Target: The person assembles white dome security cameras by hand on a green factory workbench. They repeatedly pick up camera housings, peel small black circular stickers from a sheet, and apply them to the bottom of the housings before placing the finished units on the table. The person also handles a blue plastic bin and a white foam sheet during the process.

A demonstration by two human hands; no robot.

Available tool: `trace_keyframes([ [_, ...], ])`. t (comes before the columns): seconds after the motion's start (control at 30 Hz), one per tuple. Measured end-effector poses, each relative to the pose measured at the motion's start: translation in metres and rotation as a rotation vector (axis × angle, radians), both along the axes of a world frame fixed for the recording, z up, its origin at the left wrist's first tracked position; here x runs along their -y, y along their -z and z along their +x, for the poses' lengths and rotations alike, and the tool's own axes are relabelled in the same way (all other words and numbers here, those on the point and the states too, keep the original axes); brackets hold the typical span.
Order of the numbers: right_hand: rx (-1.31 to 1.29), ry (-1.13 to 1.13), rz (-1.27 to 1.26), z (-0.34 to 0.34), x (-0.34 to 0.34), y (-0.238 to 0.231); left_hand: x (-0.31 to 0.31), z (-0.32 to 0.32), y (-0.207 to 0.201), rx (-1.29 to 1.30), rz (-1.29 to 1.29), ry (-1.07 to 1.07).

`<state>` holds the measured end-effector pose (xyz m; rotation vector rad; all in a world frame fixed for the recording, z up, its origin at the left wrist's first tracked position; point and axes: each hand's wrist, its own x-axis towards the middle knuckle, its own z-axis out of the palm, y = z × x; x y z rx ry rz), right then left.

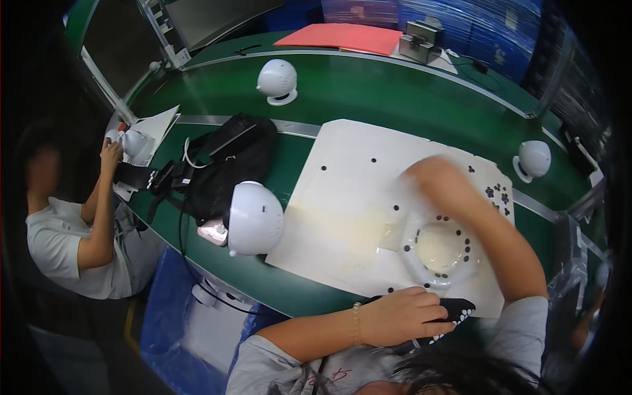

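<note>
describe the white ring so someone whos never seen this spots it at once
On the green table lies a big pale sheet. Near its right side, just below the person's blurred right hand in the picture, is a glossy white ring. Unlike the rounded white device left of the sheet, it is open in the middle and carries dark dots.

Dotted white ring [409, 262] near black sheet [459, 307]

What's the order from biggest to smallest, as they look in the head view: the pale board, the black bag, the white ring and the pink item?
1. Pale board, clearly largest
2. Black bag
3. White ring
4. Pink item, clearly smallest
</note>
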<state>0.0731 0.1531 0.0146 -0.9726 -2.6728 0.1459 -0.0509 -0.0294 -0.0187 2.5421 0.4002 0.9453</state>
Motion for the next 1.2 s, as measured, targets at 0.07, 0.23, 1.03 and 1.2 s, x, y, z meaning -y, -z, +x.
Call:
trace_keyframes([
  [0.07, -0.047, -0.712, -0.238, -0.069, 0.039, 0.009, 0.001, 0.002, 0.000, 0.021, 0.066, 0.015],
  [0.23, -0.092, -0.804, 0.036, -0.162, 0.091, 0.060, 0.002, 0.003, 0.007, 0.009, 0.158, 0.014],
  [1.03, -1.089, 0.351, -0.960, 0.087, 0.124, -0.019, -0.004, -0.020, -0.050, 0.248, -0.654, -0.367],
  [1.2, -0.702, 0.363, -0.170, 0.106, 0.136, -0.016, -0.002, -0.013, -0.042, 0.419, -0.762, -0.464],
])
